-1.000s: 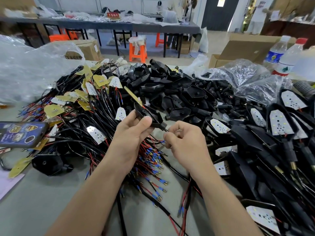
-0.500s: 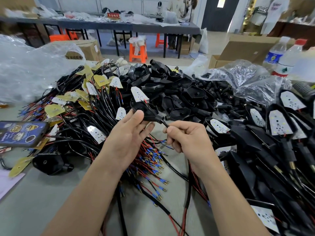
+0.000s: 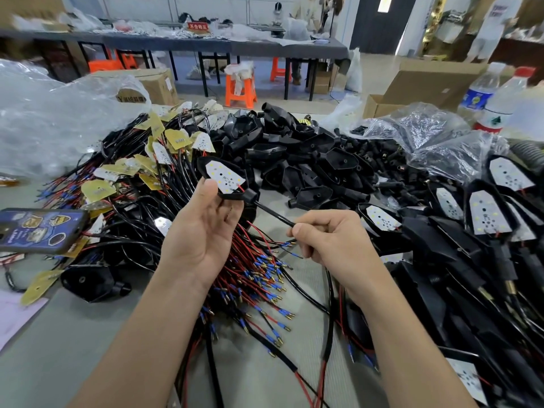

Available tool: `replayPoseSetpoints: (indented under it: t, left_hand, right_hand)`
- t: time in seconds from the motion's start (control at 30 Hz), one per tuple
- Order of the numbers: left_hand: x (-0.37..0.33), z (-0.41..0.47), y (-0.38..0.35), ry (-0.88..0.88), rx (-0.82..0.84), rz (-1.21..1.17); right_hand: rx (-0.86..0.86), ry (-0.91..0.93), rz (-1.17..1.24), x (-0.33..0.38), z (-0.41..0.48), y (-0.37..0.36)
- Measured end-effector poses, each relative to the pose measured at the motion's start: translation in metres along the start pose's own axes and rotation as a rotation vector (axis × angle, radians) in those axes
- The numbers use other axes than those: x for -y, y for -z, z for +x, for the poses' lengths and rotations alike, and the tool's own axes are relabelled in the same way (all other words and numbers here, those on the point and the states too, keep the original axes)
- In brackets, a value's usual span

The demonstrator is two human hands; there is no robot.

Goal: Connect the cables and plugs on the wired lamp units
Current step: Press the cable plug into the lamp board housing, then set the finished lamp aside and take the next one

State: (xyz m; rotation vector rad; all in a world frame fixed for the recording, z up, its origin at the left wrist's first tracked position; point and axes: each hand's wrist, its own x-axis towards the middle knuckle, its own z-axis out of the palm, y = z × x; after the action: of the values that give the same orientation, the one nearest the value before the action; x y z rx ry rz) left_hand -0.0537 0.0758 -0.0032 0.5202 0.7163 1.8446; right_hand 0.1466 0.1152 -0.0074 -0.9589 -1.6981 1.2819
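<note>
- Lamp unit [image 3: 226, 178] is held up at mid-scene above the table [image 3: 59, 348]. Its white LED board faces up inside a black shell, and its neck points right.
- Left hand [image 3: 203, 234] grips the lamp unit, palm up, with the thumb on the near left edge and the fingers curled under the shell.
- Cable [image 3: 273, 214] runs from the neck down to the right, straight between the two hands.
- Right hand [image 3: 332, 245] pinches the cable between thumb and forefinger. The other fingers are curled in, and the cable hangs on below toward the near edge.
- Wires [image 3: 259, 278], red and black with blue-sleeved ends, lie heaped under both hands.
- Housings [image 3: 309, 160], black, are piled beyond the hands.
- Lamps [image 3: 485, 213] with boards fitted lie stacked on the right.
- Phone [image 3: 38, 229] rests on the left, on the edge of the wire heap.
- Bag [image 3: 44, 122] of clear plastic sits far left.
- Bottles [image 3: 500, 104] stand far right.
</note>
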Motion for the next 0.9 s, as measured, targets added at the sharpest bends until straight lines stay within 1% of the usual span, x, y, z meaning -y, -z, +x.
replayPoseSetpoints:
  t: [0.13,0.27,0.37,0.57,0.7,0.8,0.9]
  left_hand:
    - [0.0,-0.001,0.0,-0.047,-0.069,0.163]
    - [0.001,-0.001,-0.002,-0.111,-0.125,0.253]
    - [0.001,0.0,0.0,-0.108,-0.167,0.312]
    - [-0.004,0.0,0.0,-0.085,-0.214,0.312]
    - [-0.01,-0.004,-0.001,-0.106,-0.187,0.269]
    - [-0.013,-0.006,-0.004,-0.113,-0.183,0.22]
    - [-0.015,-0.009,-0.007,-0.125,-0.142,0.245]
  right_hand:
    - [-0.036,0.012,-0.117,0.001,-0.001,0.001]
    - [-0.098,0.065,-0.217,0.0,-0.003,-0.004]
    - [-0.142,0.087,-0.287,0.001,-0.004,-0.009]
    - [-0.261,0.139,-0.42,0.01,-0.003,-0.019]
    - [-0.29,0.257,-0.481,0.034,0.009,-0.018]
    - [-0.267,0.306,-0.682,0.056,0.026,-0.012]
    - [-0.27,0.31,-0.832,0.075,0.04,-0.002]
